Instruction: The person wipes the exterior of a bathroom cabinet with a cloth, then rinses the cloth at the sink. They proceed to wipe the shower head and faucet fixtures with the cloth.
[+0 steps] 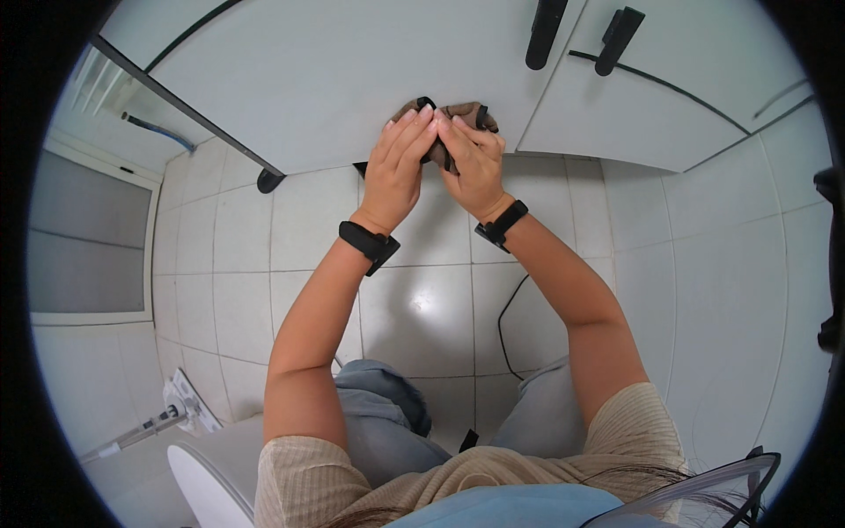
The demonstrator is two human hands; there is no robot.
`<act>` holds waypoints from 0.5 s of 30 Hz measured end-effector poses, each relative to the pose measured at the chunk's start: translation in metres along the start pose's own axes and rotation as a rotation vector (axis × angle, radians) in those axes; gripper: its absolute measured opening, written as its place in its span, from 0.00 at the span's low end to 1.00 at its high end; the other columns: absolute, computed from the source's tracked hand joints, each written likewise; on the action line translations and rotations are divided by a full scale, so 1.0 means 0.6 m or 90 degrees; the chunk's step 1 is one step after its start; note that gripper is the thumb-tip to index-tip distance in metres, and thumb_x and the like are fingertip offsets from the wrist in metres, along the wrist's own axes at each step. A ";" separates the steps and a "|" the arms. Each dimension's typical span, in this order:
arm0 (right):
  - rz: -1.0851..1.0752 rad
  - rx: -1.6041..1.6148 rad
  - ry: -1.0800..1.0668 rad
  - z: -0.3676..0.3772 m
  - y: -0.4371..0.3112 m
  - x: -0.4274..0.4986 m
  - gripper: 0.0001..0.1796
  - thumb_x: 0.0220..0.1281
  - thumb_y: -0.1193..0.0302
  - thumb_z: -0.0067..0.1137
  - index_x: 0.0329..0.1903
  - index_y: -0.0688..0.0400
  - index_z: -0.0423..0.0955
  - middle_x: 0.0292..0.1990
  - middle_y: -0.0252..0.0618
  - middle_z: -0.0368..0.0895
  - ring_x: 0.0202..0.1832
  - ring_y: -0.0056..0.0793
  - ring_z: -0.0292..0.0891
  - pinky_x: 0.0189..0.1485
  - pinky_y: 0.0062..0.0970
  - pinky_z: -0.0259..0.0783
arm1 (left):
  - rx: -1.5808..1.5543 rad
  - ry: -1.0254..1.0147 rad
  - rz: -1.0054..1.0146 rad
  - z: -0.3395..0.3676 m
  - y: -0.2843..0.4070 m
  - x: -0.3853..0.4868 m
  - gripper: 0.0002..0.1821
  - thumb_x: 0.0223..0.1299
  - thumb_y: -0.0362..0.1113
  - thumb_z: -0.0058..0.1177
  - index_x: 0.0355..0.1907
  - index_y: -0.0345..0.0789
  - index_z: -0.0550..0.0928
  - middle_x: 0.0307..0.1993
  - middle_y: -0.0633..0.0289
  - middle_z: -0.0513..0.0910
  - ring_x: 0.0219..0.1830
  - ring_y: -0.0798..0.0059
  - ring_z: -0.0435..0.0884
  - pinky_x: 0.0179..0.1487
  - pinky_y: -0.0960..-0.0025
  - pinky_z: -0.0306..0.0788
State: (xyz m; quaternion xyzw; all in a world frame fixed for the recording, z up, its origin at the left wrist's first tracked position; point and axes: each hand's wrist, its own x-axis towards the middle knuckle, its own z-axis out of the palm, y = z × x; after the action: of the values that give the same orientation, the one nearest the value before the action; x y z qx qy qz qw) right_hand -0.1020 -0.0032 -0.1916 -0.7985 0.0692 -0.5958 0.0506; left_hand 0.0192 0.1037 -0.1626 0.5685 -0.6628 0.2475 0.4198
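Observation:
A brown cloth with black edging [465, 113] is bunched between my hands in front of a white cabinet door [317, 86]. My left hand [395, 155] lies over the cloth's left part, fingers stretched together and pointing upward. Over its right part, my right hand [476, 162] bends its fingers onto the fabric. The fingertips of both hands meet near the middle and hide much of the cloth. Whether the cloth touches the door cannot be told. Each wrist wears a black strap.
Black handles [546, 36] stick out from the cabinet above right. A dark cabinet foot [269, 180] stands on the tiled floor [310, 218]. A thin black cord [502, 323] runs by my right knee. At lower left are a flat mop [195, 402] and a white toilet lid [208, 488].

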 end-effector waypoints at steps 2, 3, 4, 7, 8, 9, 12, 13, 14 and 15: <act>-0.002 0.002 -0.003 -0.003 0.004 -0.006 0.35 0.51 0.81 0.62 0.66 0.52 0.76 0.63 0.27 0.82 0.59 0.22 0.76 0.60 0.28 0.59 | -0.006 -0.015 -0.003 0.001 -0.002 -0.006 0.33 0.57 0.17 0.51 0.67 0.41 0.75 0.70 0.62 0.75 0.72 0.60 0.71 0.73 0.52 0.66; -0.005 0.006 0.000 -0.003 0.006 -0.009 0.34 0.51 0.81 0.62 0.65 0.52 0.77 0.63 0.27 0.83 0.59 0.22 0.76 0.59 0.28 0.59 | -0.009 -0.021 -0.004 0.001 -0.003 -0.009 0.33 0.57 0.17 0.51 0.67 0.41 0.75 0.70 0.62 0.75 0.72 0.60 0.71 0.73 0.52 0.66; -0.007 0.008 0.004 0.000 0.008 -0.011 0.34 0.51 0.81 0.63 0.65 0.52 0.77 0.62 0.27 0.83 0.60 0.21 0.75 0.59 0.27 0.59 | -0.006 -0.030 -0.008 0.001 -0.004 -0.012 0.33 0.57 0.17 0.51 0.67 0.41 0.75 0.70 0.62 0.75 0.72 0.60 0.71 0.73 0.52 0.66; -0.013 0.000 0.005 0.003 0.010 -0.021 0.32 0.51 0.81 0.63 0.64 0.51 0.79 0.60 0.25 0.84 0.60 0.19 0.76 0.57 0.26 0.59 | -0.005 -0.042 -0.002 0.002 -0.007 -0.021 0.34 0.57 0.17 0.51 0.68 0.41 0.74 0.71 0.62 0.74 0.72 0.60 0.71 0.73 0.51 0.66; -0.016 -0.008 0.005 0.004 0.010 -0.024 0.32 0.52 0.81 0.63 0.63 0.51 0.79 0.59 0.24 0.84 0.59 0.18 0.76 0.57 0.26 0.59 | -0.007 -0.047 -0.001 0.003 -0.008 -0.025 0.34 0.58 0.17 0.52 0.68 0.40 0.74 0.71 0.61 0.74 0.72 0.60 0.70 0.73 0.51 0.66; -0.014 -0.003 0.003 0.006 0.010 -0.027 0.31 0.52 0.81 0.63 0.63 0.50 0.80 0.59 0.23 0.85 0.59 0.18 0.76 0.56 0.26 0.59 | -0.005 -0.052 0.000 0.003 -0.008 -0.029 0.34 0.58 0.18 0.52 0.69 0.40 0.74 0.71 0.61 0.73 0.72 0.59 0.70 0.73 0.51 0.66; -0.012 -0.001 -0.001 0.008 0.011 -0.036 0.30 0.53 0.81 0.63 0.61 0.49 0.81 0.56 0.21 0.85 0.58 0.16 0.77 0.56 0.26 0.59 | 0.003 -0.060 0.006 0.004 -0.011 -0.039 0.34 0.58 0.18 0.52 0.69 0.40 0.73 0.72 0.61 0.72 0.73 0.59 0.70 0.73 0.51 0.66; -0.012 -0.001 -0.006 0.008 0.011 -0.038 0.29 0.54 0.81 0.64 0.61 0.49 0.81 0.56 0.21 0.85 0.58 0.16 0.77 0.56 0.26 0.59 | 0.010 -0.061 0.009 0.005 -0.012 -0.041 0.34 0.58 0.18 0.53 0.70 0.40 0.73 0.72 0.60 0.72 0.73 0.59 0.70 0.73 0.51 0.66; -0.011 -0.001 -0.009 0.009 0.012 -0.041 0.29 0.54 0.81 0.64 0.61 0.49 0.81 0.55 0.21 0.85 0.58 0.16 0.77 0.56 0.26 0.59 | 0.006 -0.064 0.010 0.005 -0.013 -0.044 0.34 0.58 0.18 0.53 0.70 0.39 0.73 0.72 0.60 0.72 0.73 0.59 0.70 0.73 0.52 0.66; -0.013 -0.001 -0.013 0.009 0.012 -0.043 0.29 0.54 0.81 0.64 0.61 0.49 0.81 0.56 0.21 0.85 0.58 0.16 0.77 0.56 0.26 0.59 | 0.007 -0.066 0.010 0.006 -0.014 -0.046 0.34 0.58 0.18 0.53 0.70 0.39 0.73 0.72 0.60 0.72 0.72 0.59 0.70 0.73 0.52 0.66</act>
State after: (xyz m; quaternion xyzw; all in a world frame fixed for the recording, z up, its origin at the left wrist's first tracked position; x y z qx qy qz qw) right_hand -0.1044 -0.0060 -0.2185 -0.8050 0.0611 -0.5884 0.0450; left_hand 0.0260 0.1140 -0.1888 0.5776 -0.6869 0.2245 0.3796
